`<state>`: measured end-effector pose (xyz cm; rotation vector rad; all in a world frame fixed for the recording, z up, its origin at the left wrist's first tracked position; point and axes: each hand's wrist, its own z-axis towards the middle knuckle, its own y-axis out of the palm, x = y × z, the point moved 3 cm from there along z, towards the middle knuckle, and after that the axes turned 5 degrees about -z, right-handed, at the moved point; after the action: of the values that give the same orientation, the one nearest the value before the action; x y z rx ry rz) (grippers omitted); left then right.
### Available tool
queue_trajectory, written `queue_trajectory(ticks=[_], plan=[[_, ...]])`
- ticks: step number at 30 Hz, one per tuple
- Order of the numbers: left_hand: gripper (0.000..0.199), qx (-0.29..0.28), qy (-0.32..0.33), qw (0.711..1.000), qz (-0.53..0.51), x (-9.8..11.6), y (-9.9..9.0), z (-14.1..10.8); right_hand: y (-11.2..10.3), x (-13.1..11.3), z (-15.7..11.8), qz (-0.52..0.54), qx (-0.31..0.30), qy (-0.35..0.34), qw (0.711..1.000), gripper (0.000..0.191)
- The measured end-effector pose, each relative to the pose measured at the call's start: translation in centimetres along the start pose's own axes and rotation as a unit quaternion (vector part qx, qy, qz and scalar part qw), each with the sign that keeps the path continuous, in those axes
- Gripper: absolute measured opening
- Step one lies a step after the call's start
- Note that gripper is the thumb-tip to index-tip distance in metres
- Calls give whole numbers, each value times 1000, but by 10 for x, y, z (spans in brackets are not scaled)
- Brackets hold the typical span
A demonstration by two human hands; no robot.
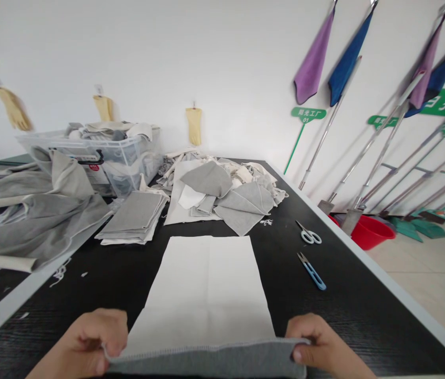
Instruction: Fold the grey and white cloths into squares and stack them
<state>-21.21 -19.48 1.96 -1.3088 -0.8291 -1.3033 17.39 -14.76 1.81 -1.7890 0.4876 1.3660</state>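
Note:
A cloth, white on its upper face and grey underneath, lies on the black table with faint crease lines across it. Its near edge is lifted, so a grey strip with a stitched border faces me. My left hand pinches the left corner of that edge between thumb and fingers. At the opposite corner, my right hand grips the same edge, thumb on the grey side. To the right of the cloth lie blue thread snips and a pair of scissors with pale handles.
Folded grey cloths are stacked beyond the left hand. A loose heap of cloths covers the table's far end. A clear plastic bin full of cloths stands at the back left, near draped grey fabric. A red bucket sits on the floor.

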Motion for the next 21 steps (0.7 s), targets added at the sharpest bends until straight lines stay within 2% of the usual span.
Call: queue_trajectory(ticks=[2, 4, 7, 10, 13, 17, 21], plan=[[23, 22, -29, 998, -52, 3, -5, 17, -7, -7, 10, 17, 15, -5, 1000, 24], [21, 91, -56, 991, -78, 3, -8, 31, -15, -9, 20, 18, 32, -2, 999, 23], [18, 174, -85, 979, -72, -4, -7, 49, -24, -4, 38, 28, 52, 11, 998, 22], [23, 228, -128, 964, -52, -15, -7, 64, -29, 5, 58, 56, 66, 16, 996, 20], [28, 242, -157, 957, -41, -25, -8, 77, -32, 11, 75, 73, 73, 8, 995, 18], [27, 231, -138, 962, -40, -26, -11, 94, -38, 13, 94, 71, 68, -8, 995, 18], [27, 250, -124, 959, -54, -21, -20, 111, -49, 7, 108, 54, 84, -18, 995, 20]])
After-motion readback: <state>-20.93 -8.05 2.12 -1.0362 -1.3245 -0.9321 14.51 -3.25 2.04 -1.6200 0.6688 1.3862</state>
